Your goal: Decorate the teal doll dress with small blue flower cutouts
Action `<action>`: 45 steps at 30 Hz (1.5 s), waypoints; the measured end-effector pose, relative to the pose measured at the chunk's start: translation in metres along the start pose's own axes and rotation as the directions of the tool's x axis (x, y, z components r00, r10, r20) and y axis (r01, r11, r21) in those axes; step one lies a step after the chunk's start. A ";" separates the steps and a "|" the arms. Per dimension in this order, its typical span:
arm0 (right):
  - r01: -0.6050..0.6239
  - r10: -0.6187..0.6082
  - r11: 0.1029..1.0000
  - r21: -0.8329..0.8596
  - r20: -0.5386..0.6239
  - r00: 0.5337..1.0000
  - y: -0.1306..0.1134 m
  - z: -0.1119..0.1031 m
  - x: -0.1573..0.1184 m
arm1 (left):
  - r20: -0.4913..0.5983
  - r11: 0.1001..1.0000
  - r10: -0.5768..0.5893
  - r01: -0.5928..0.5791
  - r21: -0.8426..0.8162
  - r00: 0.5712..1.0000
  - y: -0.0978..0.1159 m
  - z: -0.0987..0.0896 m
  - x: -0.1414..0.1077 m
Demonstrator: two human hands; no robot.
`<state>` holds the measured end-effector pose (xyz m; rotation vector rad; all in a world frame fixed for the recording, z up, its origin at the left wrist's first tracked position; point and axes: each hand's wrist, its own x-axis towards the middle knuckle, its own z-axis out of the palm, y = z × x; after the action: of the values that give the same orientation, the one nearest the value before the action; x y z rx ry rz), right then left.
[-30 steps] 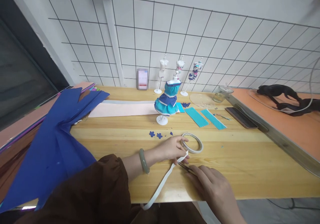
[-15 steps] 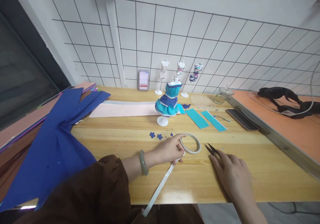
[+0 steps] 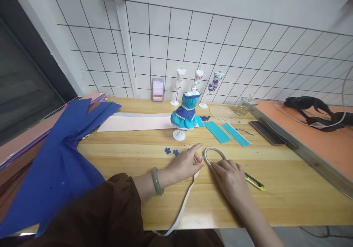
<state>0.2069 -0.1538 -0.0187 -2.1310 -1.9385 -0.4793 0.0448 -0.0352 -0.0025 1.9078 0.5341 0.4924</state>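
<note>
At lower centre, the left hand's [image 3: 186,164] grip pinches the white strip [image 3: 184,201], whose tail could snag on the bench [image 3: 292,195] edge. Right of centre, the right hand's [image 3: 229,176] nearly closed grip takes the tape roll [image 3: 215,149]; held loosely, it might slip.

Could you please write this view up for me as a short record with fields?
Left hand: holding one end of a white strip
Right hand: over the near side of a tape roll; grip hidden
Beside right hand: yellow-handled snips, on the table
Centre: dress form in turquoise and blue
Nearer than form: blue flower cutouts
Far left: blue fabric
</note>
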 end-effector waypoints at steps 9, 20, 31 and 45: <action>-0.085 0.109 0.907 0.412 -0.035 0.993 -0.005 -0.004 0.009 | 0.053 0.888 -0.122 0.133 -0.439 0.991 0.009 -0.001 0.005; -0.344 0.425 0.369 0.863 0.172 0.889 -0.026 -0.022 0.031 | 0.072 0.733 -0.097 0.120 -0.670 0.993 0.015 -0.003 0.005; 0.025 0.113 0.906 0.424 -0.298 0.948 -0.025 -0.022 0.028 | 0.091 0.763 -0.079 0.119 -0.635 0.993 0.009 0.001 0.007; -0.391 0.497 0.285 0.875 0.214 0.841 -0.053 -0.038 0.054 | -0.384 0.493 -0.443 -0.138 -0.859 0.810 0.015 -0.035 0.019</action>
<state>0.1548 -0.1123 0.0344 -1.6482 -0.9644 0.5049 0.0425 -0.0040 0.0262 0.6663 0.6667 1.0014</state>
